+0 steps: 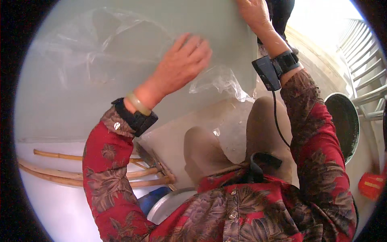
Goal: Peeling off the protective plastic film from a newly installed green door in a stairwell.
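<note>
My left hand (181, 62) is over a broad, pale grey-green flat surface (217, 24), palm down and fingers slightly bent. It is blurred, and its thumb and palm side are hidden, so I cannot tell whether it touches anything. Thin clear plastic film (105, 45) lies wrinkled on the surface to the left. More crumpled clear film (223, 83) hangs over the near edge, below my left hand. At the surface's right edge is my right hand (254, 13); the top of the picture cuts off its fingers.
Long bamboo or wooden poles (57, 172) lie at the lower left, near a metal basin (172, 201) and a blue object (154, 196). On the right are a dark round vessel (343, 127), metal railings (367, 69) and a red object (372, 184). A cable (276, 115) hangs from my right wrist device.
</note>
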`<action>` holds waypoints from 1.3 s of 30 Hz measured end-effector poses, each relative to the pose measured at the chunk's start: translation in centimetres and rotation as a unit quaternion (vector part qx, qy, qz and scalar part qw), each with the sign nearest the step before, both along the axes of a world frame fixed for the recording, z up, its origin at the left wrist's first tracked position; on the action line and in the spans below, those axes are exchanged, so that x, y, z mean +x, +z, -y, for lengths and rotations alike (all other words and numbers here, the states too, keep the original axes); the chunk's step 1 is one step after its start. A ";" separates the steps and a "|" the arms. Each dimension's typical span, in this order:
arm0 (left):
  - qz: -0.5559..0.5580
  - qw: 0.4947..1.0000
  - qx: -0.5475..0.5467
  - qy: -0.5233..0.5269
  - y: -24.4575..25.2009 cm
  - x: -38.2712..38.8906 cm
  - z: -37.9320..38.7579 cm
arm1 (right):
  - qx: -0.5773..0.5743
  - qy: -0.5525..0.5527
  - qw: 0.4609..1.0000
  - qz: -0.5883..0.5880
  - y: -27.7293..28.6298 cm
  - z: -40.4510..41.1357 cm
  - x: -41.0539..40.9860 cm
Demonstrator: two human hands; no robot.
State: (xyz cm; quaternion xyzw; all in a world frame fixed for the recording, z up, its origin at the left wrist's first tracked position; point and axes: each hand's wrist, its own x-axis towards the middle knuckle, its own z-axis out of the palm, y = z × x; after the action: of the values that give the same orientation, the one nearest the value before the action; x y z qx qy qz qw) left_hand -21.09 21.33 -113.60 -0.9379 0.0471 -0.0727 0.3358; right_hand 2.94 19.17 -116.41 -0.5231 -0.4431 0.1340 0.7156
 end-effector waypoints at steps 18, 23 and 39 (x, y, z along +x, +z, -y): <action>-0.018 0.998 0.037 0.049 -0.9 1.8 0.2 | -0.014 -0.033 0.998 0.045 -1.2 -1.1 0.3; -0.030 0.995 -0.011 0.092 -1.4 1.4 0.1 | 0.019 0.033 0.999 0.025 -0.9 -0.2 0.2; -0.185 0.976 -0.099 0.059 3.2 -2.7 -0.3 | 0.017 0.007 0.999 0.027 -0.5 0.6 0.0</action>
State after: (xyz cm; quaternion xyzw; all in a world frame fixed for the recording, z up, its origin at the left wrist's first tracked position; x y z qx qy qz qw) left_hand -23.82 21.62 -110.41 -0.9649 0.0454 0.1177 0.2305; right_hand 2.94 18.61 -116.89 -0.5114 -0.4683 0.1170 0.7110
